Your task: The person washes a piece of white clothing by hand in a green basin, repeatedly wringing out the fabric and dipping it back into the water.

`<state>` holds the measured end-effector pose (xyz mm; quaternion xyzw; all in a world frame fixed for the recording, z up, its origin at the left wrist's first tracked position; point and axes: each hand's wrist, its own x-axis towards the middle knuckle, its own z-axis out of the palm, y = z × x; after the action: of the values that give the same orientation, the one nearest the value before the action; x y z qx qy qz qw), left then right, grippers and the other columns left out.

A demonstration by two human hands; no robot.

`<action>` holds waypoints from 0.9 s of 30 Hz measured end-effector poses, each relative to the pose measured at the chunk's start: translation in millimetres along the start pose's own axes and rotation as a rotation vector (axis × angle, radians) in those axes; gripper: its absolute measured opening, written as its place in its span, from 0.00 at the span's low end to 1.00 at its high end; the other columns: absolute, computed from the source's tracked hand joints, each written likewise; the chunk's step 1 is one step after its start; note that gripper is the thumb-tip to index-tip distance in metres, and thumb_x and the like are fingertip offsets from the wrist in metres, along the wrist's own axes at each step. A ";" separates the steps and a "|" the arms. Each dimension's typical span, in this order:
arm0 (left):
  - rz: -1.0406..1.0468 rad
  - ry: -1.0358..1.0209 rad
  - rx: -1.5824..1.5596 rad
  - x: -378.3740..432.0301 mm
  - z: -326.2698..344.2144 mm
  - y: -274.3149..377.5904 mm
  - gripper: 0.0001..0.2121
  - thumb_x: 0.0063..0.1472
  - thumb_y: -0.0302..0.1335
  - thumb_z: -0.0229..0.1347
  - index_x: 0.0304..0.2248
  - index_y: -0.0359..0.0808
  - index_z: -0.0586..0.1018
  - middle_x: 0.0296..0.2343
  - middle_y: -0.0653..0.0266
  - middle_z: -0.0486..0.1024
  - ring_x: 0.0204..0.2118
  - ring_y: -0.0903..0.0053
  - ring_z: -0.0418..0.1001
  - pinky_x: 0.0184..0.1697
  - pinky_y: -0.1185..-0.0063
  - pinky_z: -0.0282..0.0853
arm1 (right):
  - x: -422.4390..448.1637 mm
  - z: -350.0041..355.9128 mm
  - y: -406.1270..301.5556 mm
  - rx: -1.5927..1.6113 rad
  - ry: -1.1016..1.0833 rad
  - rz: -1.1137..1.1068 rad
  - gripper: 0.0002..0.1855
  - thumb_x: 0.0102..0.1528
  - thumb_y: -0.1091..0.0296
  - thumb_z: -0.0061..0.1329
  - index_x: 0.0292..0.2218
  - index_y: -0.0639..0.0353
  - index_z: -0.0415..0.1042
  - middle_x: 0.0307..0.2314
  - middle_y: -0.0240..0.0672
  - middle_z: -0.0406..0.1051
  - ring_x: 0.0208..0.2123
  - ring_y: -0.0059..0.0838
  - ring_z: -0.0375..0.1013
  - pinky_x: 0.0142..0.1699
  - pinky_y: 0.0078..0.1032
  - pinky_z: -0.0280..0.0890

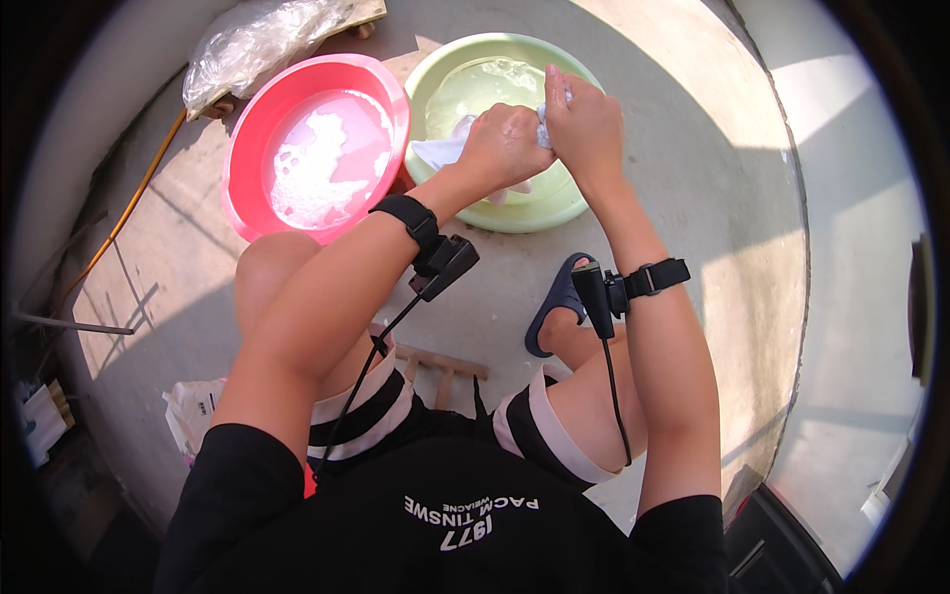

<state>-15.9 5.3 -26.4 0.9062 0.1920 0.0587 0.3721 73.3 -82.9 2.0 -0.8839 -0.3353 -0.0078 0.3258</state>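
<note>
Both my hands grip one wet white cloth [444,151] over the pale green plastic basin [512,221], which holds water. My left hand [508,141] is closed around the cloth, and a loose end hangs out on its left side. Just to the right, my right hand [586,122] clenches a bunched, twisted part, its thumb pointing up. The two fists nearly touch. Left of the green basin stands a pink plastic basin [241,167] with water and white suds [315,174] in it.
Clear plastic sheeting [260,44] lies on a board at the back left. An orange hose [141,189] runs along the left. Below my lap shows a wooden stool [445,364]. A white bag [189,412] sits at lower left, a black case [779,549] at lower right.
</note>
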 end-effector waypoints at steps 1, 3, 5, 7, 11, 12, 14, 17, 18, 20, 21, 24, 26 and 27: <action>0.000 -0.011 0.032 -0.6 -3.2 -0.1 0.14 0.50 0.35 0.58 0.22 0.29 0.80 0.20 0.44 0.77 0.26 0.51 0.78 0.34 0.66 0.74 | -0.7 0.7 -3.2 0.009 0.004 -0.036 0.24 0.64 0.50 0.43 0.23 0.56 0.74 0.13 0.40 0.70 0.17 0.45 0.70 0.26 0.37 0.65; 0.067 0.094 -0.059 1.5 -0.8 -11.5 0.14 0.50 0.34 0.58 0.20 0.29 0.79 0.19 0.45 0.76 0.24 0.51 0.77 0.33 0.66 0.74 | -7.8 6.3 -15.9 0.028 0.011 -0.107 0.23 0.65 0.50 0.41 0.25 0.57 0.74 0.13 0.41 0.70 0.18 0.45 0.71 0.26 0.38 0.65; 0.070 0.110 -0.078 3.1 1.8 -22.9 0.13 0.49 0.34 0.57 0.19 0.29 0.78 0.18 0.46 0.76 0.23 0.52 0.77 0.32 0.66 0.74 | -10.5 5.0 -27.3 -0.012 -0.049 -0.128 0.20 0.65 0.50 0.39 0.30 0.55 0.73 0.14 0.40 0.71 0.19 0.45 0.72 0.27 0.39 0.65; 0.020 0.021 -0.043 -2.6 -2.9 -7.7 0.13 0.50 0.33 0.57 0.18 0.30 0.78 0.17 0.47 0.75 0.23 0.53 0.76 0.31 0.66 0.73 | -10.4 2.6 -12.4 -0.029 -0.045 -0.095 0.19 0.66 0.50 0.38 0.33 0.54 0.72 0.15 0.39 0.72 0.20 0.45 0.72 0.27 0.39 0.65; 0.078 0.071 -0.046 -2.1 -2.3 6.5 0.12 0.49 0.33 0.57 0.17 0.31 0.77 0.16 0.48 0.75 0.22 0.53 0.76 0.29 0.65 0.73 | 1.2 2.9 12.4 0.084 0.033 0.027 0.15 0.65 0.53 0.38 0.39 0.49 0.73 0.15 0.36 0.72 0.20 0.41 0.73 0.27 0.37 0.65; 0.067 0.086 -0.073 -3.0 -5.3 1.1 0.12 0.48 0.33 0.57 0.17 0.31 0.77 0.16 0.49 0.75 0.22 0.53 0.76 0.29 0.65 0.73 | -1.2 -1.8 -6.4 0.044 -0.087 0.062 0.14 0.64 0.55 0.39 0.43 0.47 0.73 0.14 0.36 0.72 0.19 0.39 0.73 0.26 0.36 0.65; 0.055 0.114 -0.130 -4.5 -10.4 -5.3 0.11 0.48 0.32 0.57 0.18 0.31 0.78 0.16 0.49 0.75 0.21 0.53 0.76 0.29 0.65 0.73 | -8.0 1.3 -21.4 0.002 -0.084 -0.070 0.14 0.63 0.55 0.39 0.45 0.46 0.72 0.14 0.34 0.71 0.18 0.38 0.73 0.25 0.35 0.65; 0.048 0.083 0.042 -1.2 -5.5 3.7 0.11 0.48 0.32 0.57 0.18 0.32 0.78 0.18 0.49 0.76 0.22 0.53 0.76 0.29 0.65 0.74 | -1.3 1.6 -1.9 -0.021 -0.043 -0.023 0.14 0.62 0.57 0.41 0.47 0.44 0.70 0.11 0.32 0.68 0.16 0.36 0.71 0.24 0.35 0.63; 0.041 0.095 0.037 -0.6 -4.8 3.0 0.10 0.48 0.32 0.57 0.19 0.32 0.78 0.18 0.49 0.76 0.22 0.53 0.76 0.29 0.65 0.74 | 2.7 -0.2 -2.1 -0.008 -0.024 0.017 0.14 0.62 0.57 0.41 0.47 0.43 0.70 0.11 0.32 0.67 0.16 0.35 0.70 0.23 0.34 0.63; 0.027 0.118 0.028 -0.2 -3.6 1.2 0.10 0.48 0.32 0.57 0.19 0.33 0.79 0.18 0.49 0.77 0.23 0.53 0.77 0.29 0.65 0.74 | -0.2 1.6 -4.7 0.040 -0.014 0.003 0.15 0.60 0.58 0.42 0.48 0.44 0.70 0.10 0.30 0.66 0.15 0.35 0.69 0.23 0.34 0.62; 0.021 0.121 -0.027 -1.4 -6.6 0.0 0.11 0.49 0.33 0.57 0.20 0.32 0.79 0.19 0.48 0.77 0.24 0.52 0.77 0.31 0.65 0.74 | -3.7 1.7 -14.5 0.017 -0.016 -0.052 0.15 0.60 0.59 0.42 0.48 0.44 0.70 0.10 0.30 0.66 0.15 0.34 0.69 0.23 0.34 0.62; 0.019 0.113 -0.091 -2.0 -13.0 5.4 0.14 0.51 0.36 0.58 0.22 0.30 0.80 0.20 0.47 0.77 0.25 0.52 0.77 0.34 0.65 0.74 | 0.9 -6.1 -17.4 0.002 -0.033 0.032 0.15 0.58 0.59 0.42 0.47 0.45 0.71 0.12 0.30 0.68 0.17 0.34 0.70 0.24 0.34 0.63; 0.021 0.082 0.025 1.0 -15.3 14.0 0.15 0.51 0.37 0.58 0.22 0.31 0.80 0.20 0.47 0.77 0.25 0.52 0.77 0.34 0.65 0.74 | 7.4 -4.6 -1.8 0.069 -0.009 0.115 0.14 0.58 0.59 0.43 0.45 0.46 0.72 0.13 0.31 0.69 0.17 0.34 0.70 0.25 0.34 0.63; -0.013 0.072 0.003 0.9 -18.2 13.0 0.14 0.51 0.38 0.58 0.22 0.32 0.80 0.20 0.48 0.77 0.25 0.53 0.78 0.34 0.65 0.74 | 8.0 -5.9 -9.0 0.106 -0.001 0.153 0.14 0.58 0.59 0.43 0.45 0.47 0.73 0.14 0.31 0.70 0.17 0.34 0.70 0.25 0.34 0.63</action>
<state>-15.7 9.1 -4.4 0.9029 0.2110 0.0885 0.3639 75.4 -76.6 13.7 -0.8885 -0.2667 0.0352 0.3718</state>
